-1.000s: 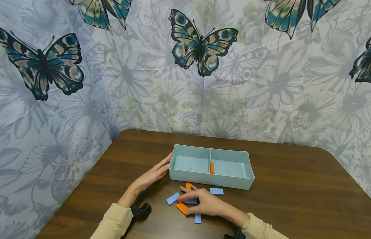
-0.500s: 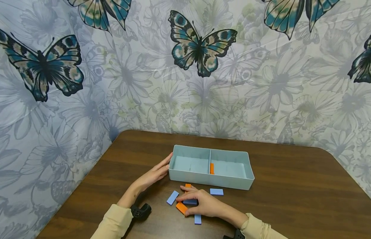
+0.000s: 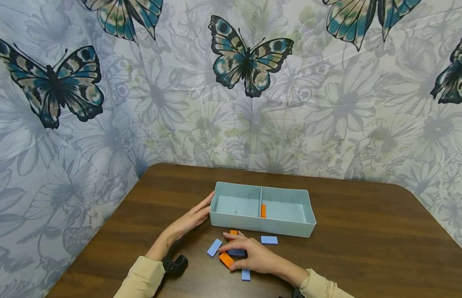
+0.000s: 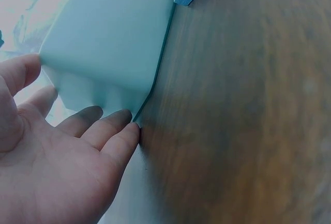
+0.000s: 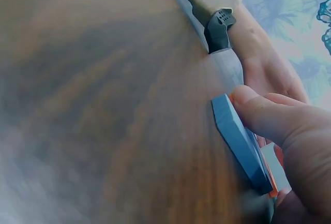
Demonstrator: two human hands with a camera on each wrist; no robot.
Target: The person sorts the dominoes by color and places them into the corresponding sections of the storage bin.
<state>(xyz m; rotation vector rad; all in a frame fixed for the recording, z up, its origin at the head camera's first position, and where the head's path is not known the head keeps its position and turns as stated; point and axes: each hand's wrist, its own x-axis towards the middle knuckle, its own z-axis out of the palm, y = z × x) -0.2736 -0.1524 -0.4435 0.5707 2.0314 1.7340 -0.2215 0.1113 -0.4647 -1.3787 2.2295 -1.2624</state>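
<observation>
My left hand (image 3: 187,223) rests its straight fingers against the left end of a pale blue divided box (image 3: 260,226); the left wrist view shows those fingertips along the box's end wall (image 4: 98,92). In front of the box, my right hand (image 3: 257,254) pinches an orange block (image 3: 226,260) on the table, thumb at its near end and index finger at its far end. Around that hand lie a tilted blue block (image 3: 214,248), another blue block (image 3: 237,252) partly under the fingers, a blue block (image 3: 246,275) by the thumb and an orange block (image 3: 233,232).
One more blue block (image 3: 269,240) lies before the box's front wall. Inside the box's right compartment an orange block (image 3: 263,211) stands by the divider (image 3: 261,196). The brown table (image 3: 365,231) meets a butterfly-patterned wall covering (image 3: 249,124) behind.
The tilted blue block left of my right hand has turned slightly, more steeply away from me. Both hands stay nearly in place; the view has shifted a little.
</observation>
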